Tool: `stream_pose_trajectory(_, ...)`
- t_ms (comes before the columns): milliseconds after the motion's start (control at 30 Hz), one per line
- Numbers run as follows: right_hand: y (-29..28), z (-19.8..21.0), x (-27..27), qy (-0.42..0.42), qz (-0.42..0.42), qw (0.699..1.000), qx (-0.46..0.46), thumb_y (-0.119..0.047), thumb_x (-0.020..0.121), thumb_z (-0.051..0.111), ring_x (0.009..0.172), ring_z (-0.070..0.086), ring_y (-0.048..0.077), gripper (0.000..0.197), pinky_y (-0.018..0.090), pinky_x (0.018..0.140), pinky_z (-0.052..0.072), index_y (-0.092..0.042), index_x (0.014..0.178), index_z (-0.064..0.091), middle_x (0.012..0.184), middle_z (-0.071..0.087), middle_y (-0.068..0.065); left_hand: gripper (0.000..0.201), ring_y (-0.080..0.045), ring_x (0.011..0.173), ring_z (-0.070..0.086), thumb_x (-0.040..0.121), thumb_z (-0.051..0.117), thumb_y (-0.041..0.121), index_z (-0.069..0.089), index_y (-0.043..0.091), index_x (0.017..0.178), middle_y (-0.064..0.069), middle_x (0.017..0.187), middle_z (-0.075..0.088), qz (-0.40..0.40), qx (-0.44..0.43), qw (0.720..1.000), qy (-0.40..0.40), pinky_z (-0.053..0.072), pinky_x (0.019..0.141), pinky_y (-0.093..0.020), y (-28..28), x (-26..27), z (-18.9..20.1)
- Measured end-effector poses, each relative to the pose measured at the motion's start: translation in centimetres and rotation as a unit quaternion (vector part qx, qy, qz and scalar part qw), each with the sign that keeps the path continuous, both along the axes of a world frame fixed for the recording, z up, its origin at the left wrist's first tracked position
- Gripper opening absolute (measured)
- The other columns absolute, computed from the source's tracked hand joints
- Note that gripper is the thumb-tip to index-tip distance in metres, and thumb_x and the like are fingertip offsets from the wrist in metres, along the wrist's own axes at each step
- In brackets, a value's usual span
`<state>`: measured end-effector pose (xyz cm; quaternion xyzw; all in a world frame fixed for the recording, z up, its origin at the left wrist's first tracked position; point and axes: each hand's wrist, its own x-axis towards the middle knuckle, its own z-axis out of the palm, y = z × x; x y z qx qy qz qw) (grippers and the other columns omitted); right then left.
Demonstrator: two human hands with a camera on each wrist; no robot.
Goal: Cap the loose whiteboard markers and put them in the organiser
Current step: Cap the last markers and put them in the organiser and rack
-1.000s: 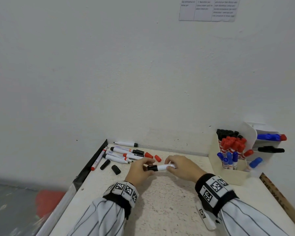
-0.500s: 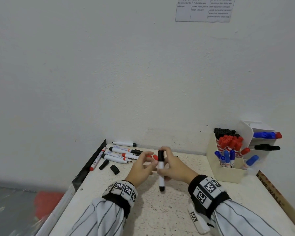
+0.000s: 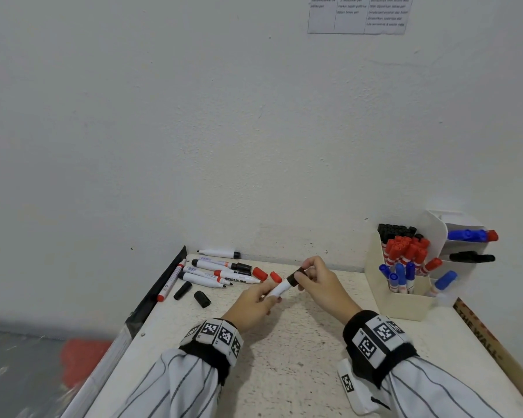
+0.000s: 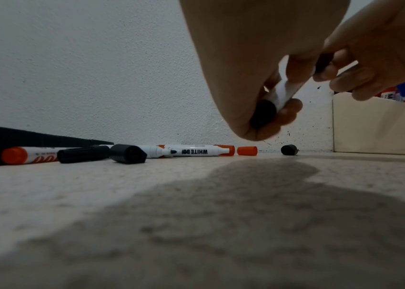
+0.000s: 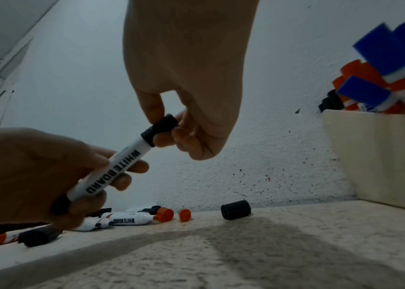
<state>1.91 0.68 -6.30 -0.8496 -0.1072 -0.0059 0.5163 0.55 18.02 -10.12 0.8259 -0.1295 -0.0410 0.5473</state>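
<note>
White-barrelled marker point(image 3: 282, 287) with black cap point(image 3: 295, 278) and black "WHITEBOARD" lettering. Loose caps: two red point(image 3: 259, 273), two black point(image 3: 202, 298). Cream organiser point(image 3: 400, 303) holding black-, red- and blue-capped markers point(image 3: 405, 251). Speckled off-white worktop point(image 3: 284, 357). White sleeves point(image 3: 175, 387) with dark pinstripes; black wristbands point(image 3: 375, 339) bearing black-and-white square tags.

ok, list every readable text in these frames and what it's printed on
"WHITEBOARD": white barrel of the black-capped marker that both hands hold.
"WHITEBOARD": white red-ended marker lying on the table; upside down as seen from the wrists.
"THE WALL": brown strip at the table's right edge; cut off.
White paper sheet on the wall: printed text too small to read.
Labels on organiser markers: too blurred.
</note>
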Motion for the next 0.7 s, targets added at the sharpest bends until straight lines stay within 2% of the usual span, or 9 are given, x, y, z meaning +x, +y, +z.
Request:
stream_pose_trajectory(100,-0.6,0.0,-0.2,0.021,0.017,1.000,-0.015,-0.016,0.095,0.047,0.049,0.042,0.000,0.012,0.011,0.048,0.031,-0.016,0.107,0.048,0.079,0.062,0.002,0.029,-0.004,0.069,0.050,0.091,0.057,0.016,0.058,0.018,0.119,0.007,0.091,0.055,0.015,0.022,0.999,-0.029,0.043,0.063,-0.013,-0.1,0.0,-0.1)
stream_pose_trajectory(233,-0.9,-0.1,-0.7,0.025,0.017,0.999,-0.022,-0.021,0.097,0.044,0.055,0.040,0.007,0.010,0.013,0.049,0.030,-0.017,0.098,0.054,0.073,0.056,-0.001,0.032,-0.003,0.066,0.053,0.081,0.071,0.015,0.057,0.023,0.108,0.006,0.088,0.055,0.022,0.016,0.999,-0.034,0.045,0.060,-0.012,0.1,0.2,-0.5)
stream_pose_trajectory(367,-0.6,0.0,-1.1,0.019,0.025,0.999,-0.025,-0.025,0.099,0.038,0.057,0.034,0.011,0.015,0.022,0.053,0.027,-0.018,0.090,0.048,0.069,0.043,-0.002,0.024,-0.005,0.061,0.057,0.083,0.069,0.015,0.059,0.022,0.104,0.001,0.087,0.061,0.011,-0.025,1.000,-0.004,0.046,0.055,-0.016,0.1,0.2,-0.3)
stream_pose_trajectory(467,-0.6,0.0,-1.1,0.022,0.023,0.999,-0.020,-0.018,0.098,0.038,0.056,0.032,0.011,0.010,0.022,0.052,0.026,-0.016,0.093,0.047,0.068,0.041,-0.003,0.020,-0.005,0.063,0.054,0.090,0.061,0.019,0.062,0.020,0.110,0.002,0.087,0.060,-0.007,0.008,1.000,-0.013,0.045,0.061,-0.014,0.0,0.1,0.1)
stream_pose_trajectory(567,-0.7,0.0,-1.2,0.039,-0.004,0.999,0.015,-0.017,0.096,0.040,0.056,0.034,0.011,0.008,0.021,0.052,0.028,-0.017,0.092,0.047,0.070,0.043,-0.001,0.022,-0.004,0.065,0.047,0.095,0.053,0.023,0.062,0.018,0.114,0.006,0.085,0.061,-0.008,0.039,0.999,-0.019,0.040,0.063,-0.015,-0.2,-0.1,0.5)
stream_pose_trajectory(667,-0.9,0.3,-1.4,0.051,-0.021,0.998,0.026,-0.028,0.098,0.038,0.070,0.043,0.015,0.015,0.027,0.064,0.034,-0.018,0.090,0.045,0.076,0.048,0.000,0.022,-0.001,0.065,0.048,0.090,0.060,0.031,0.062,0.022,0.109,0.010,0.078,0.057,-0.004,0.062,0.997,-0.049,0.038,0.061,-0.012,-1.0,-0.6,1.1)
stream_pose_trajectory(700,-0.9,0.4,-1.5,0.048,-0.024,0.998,0.015,-0.033,0.099,0.037,0.070,0.043,0.015,0.019,0.027,0.063,0.034,-0.018,0.089,0.044,0.075,0.047,-0.001,0.023,-0.002,0.066,0.050,0.086,0.064,0.034,0.061,0.025,0.108,0.010,0.078,0.056,0.001,0.067,0.996,-0.060,0.040,0.062,-0.013,-1.3,-0.7,1.4)
